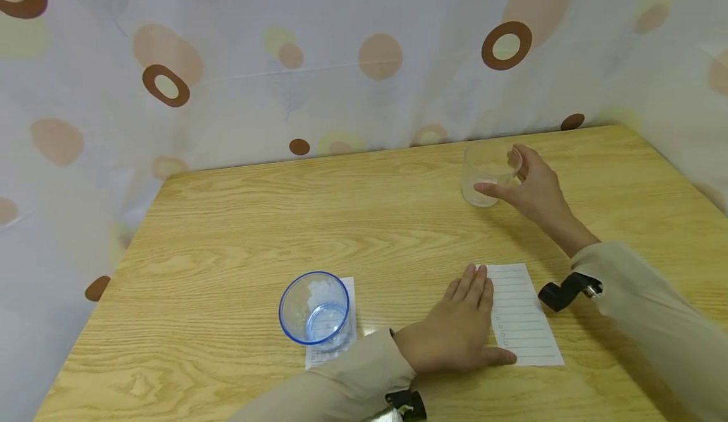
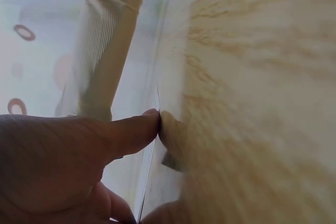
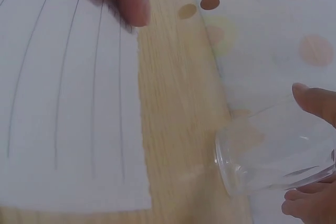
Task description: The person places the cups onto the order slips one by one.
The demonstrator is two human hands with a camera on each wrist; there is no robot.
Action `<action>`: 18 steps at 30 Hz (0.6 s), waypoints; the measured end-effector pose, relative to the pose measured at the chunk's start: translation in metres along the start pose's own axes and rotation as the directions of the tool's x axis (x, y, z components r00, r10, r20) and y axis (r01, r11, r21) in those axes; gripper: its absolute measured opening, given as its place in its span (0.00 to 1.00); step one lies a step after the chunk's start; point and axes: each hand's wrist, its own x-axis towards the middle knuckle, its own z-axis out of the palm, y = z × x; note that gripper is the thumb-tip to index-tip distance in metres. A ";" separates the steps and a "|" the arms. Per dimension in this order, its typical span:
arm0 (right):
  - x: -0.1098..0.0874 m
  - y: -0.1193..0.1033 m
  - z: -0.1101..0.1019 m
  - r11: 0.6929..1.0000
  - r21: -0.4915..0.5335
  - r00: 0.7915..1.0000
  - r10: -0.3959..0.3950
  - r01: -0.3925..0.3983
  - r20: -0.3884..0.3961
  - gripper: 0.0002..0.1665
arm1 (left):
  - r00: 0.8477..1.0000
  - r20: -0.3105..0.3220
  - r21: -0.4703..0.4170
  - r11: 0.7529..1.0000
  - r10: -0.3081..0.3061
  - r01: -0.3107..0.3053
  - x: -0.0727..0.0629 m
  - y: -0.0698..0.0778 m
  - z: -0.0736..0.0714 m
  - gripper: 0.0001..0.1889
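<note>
My right hand [image 1: 537, 189] holds a clear glass [image 1: 479, 172] near the back of the table, its thumb on the near side and its fingers round the far side. The right wrist view shows the same glass [image 3: 273, 150] between thumb and fingers. My left hand [image 1: 455, 330] lies flat on the left part of a lined sheet of paper [image 1: 529, 314], fingers pointing away and thumb stretched along the lower edge. Further left, a blue-rimmed glass [image 1: 327, 322] stands upright on a second lined paper [image 1: 349, 292], which shows through its base.
A wood-grain table [image 1: 227, 239] carries everything. Behind it hangs a white curtain [image 1: 330, 100] with brown and peach spots, close to the table's back edge. Black straps with small devices [image 1: 560, 292] sit on both wrists.
</note>
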 end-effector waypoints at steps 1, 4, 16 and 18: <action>0.000 0.000 0.001 1.000 0.016 1.000 0.004 -0.004 -0.005 0.64 | 1.000 0.009 -0.006 1.000 -0.004 0.004 0.000 0.000 0.000 0.52; 0.001 0.001 0.003 0.998 0.061 0.999 0.022 -0.020 -0.028 0.63 | 1.000 0.021 -0.020 1.000 -0.006 0.007 0.001 -0.001 0.000 0.53; -0.001 0.002 0.006 0.996 0.088 0.998 0.029 -0.023 -0.064 0.60 | 0.999 0.019 -0.031 0.999 -0.043 0.044 0.001 -0.001 0.003 0.54; -0.003 0.002 0.004 0.996 0.089 0.997 0.020 -0.014 -0.069 0.60 | 0.999 0.019 -0.023 0.999 -0.047 0.048 0.001 -0.001 0.003 0.54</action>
